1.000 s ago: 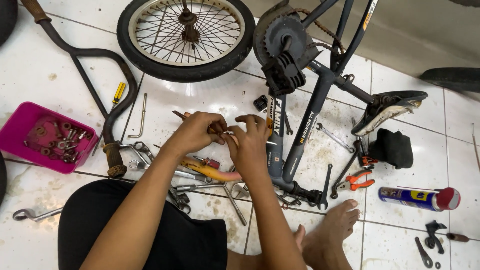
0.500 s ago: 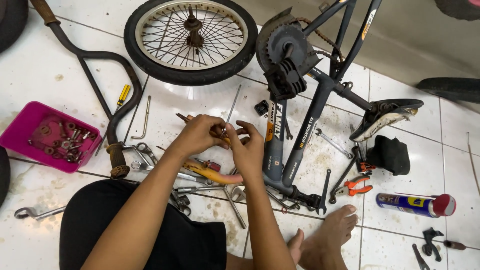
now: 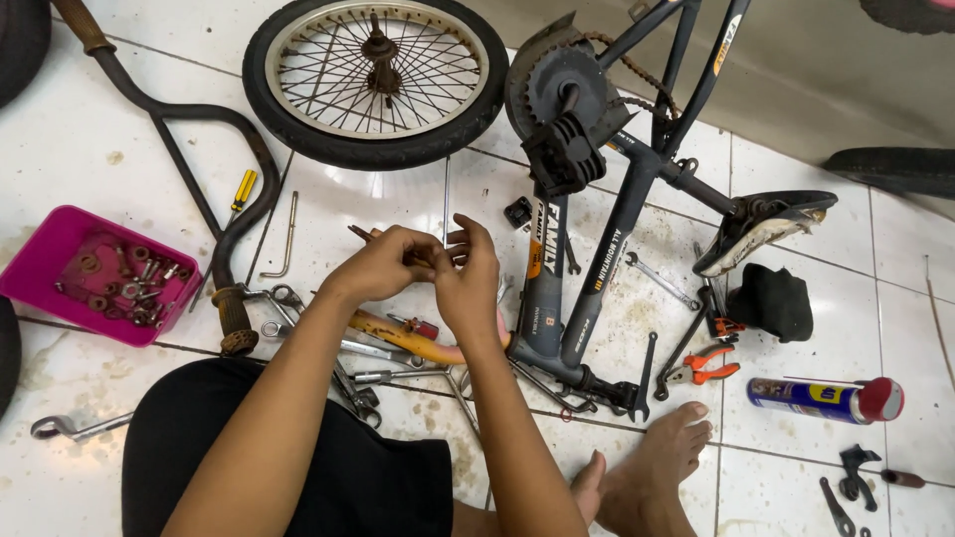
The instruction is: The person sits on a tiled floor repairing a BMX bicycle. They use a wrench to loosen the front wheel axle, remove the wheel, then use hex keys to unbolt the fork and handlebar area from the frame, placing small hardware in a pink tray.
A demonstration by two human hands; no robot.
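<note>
A small metal part (image 3: 450,249), too tiny to identify, sits pinched between both hands above the tiled floor (image 3: 119,149), at the centre of the view. The left hand (image 3: 383,264) closes its fingers around the part from nine o'clock; the right hand (image 3: 468,283) meets it from three o'clock, thumb and forefinger pressed together on it. Each grip is closed on the part, so neither hand is nearer; the part's long axis seems to run roughly nine to three, though it is mostly hidden. Directly beneath the hands lie an orange-handled tool (image 3: 408,338) and scattered wrenches (image 3: 358,388). At three o'clock stands the upturned dark bicycle frame (image 3: 607,249), at twelve o'clock a spoked wheel (image 3: 373,75), at nine o'clock a pink tray (image 3: 60,239) of bolts, and at four o'clock a spray can (image 3: 826,400). Compared with a second ago, the hands have stayed joined over the same spot, while the view has tilted slightly.
</note>
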